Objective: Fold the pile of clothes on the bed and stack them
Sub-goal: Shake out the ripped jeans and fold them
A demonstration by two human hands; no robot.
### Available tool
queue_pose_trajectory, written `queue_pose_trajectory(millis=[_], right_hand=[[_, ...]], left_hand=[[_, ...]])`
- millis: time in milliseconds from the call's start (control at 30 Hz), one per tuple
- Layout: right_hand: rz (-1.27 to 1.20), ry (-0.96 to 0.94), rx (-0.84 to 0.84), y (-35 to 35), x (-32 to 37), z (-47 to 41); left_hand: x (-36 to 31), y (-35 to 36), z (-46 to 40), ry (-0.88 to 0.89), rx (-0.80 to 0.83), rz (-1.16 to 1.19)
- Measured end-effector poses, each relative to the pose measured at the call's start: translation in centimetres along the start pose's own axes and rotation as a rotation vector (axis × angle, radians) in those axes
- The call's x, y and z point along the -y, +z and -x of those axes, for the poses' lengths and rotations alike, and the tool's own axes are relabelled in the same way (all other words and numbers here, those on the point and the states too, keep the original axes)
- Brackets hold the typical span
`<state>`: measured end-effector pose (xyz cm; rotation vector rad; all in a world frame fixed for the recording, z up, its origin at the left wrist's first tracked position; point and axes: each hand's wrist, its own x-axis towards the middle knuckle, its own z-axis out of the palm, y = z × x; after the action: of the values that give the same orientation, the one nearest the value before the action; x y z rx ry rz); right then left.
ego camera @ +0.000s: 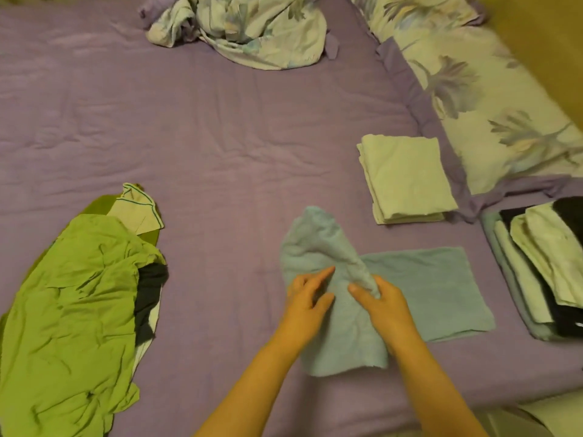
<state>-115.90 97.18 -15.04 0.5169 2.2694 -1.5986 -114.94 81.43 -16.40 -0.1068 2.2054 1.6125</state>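
A crumpled light-blue towel (318, 247) lies on the purple bed (189, 137) in front of me. My right hand (380, 298) pinches a raised fold of it between thumb and fingers. My left hand (307, 293) rests on the same towel with its fingers spread. A second light-blue towel (435, 288) lies flat just to the right, partly under the first. A heap of unfolded clothes, mostly a green garment (69, 310), sits at the left. A folded pale-green stack (407, 178) lies at the right.
A stack of folded pale and black items (542, 272) sits at the right edge. A crumpled floral sheet (246, 26) lies at the far side. Floral pillows (479, 99) line the right. A dark garment (151, 288) pokes from the green heap.
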Motion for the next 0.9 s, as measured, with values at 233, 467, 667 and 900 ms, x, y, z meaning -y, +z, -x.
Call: queue_pose_trajectory(millis=[233,467,667,900], right_hand=[[0.004,0.038,-0.040,-11.7,-5.3,-3.3],[0.104,0.170,-0.139,-21.3,-13.0,-9.0],[0.505,0.159,-0.155,-22.3,-18.3,-12.6],[0.421,0.306,-0.218,-20.8,-19.5,-12.5]], left_hand=[[1.0,9.9,-3.8,0.078,-0.095,-0.691],[5.1,16.4,-6.2,-0.257,0.071,-0.939],[6.9,18.3,-7.1,-0.318,0.002,-0.865],[5.3,17.5,-8.3,-0.548,-0.351,-0.314]])
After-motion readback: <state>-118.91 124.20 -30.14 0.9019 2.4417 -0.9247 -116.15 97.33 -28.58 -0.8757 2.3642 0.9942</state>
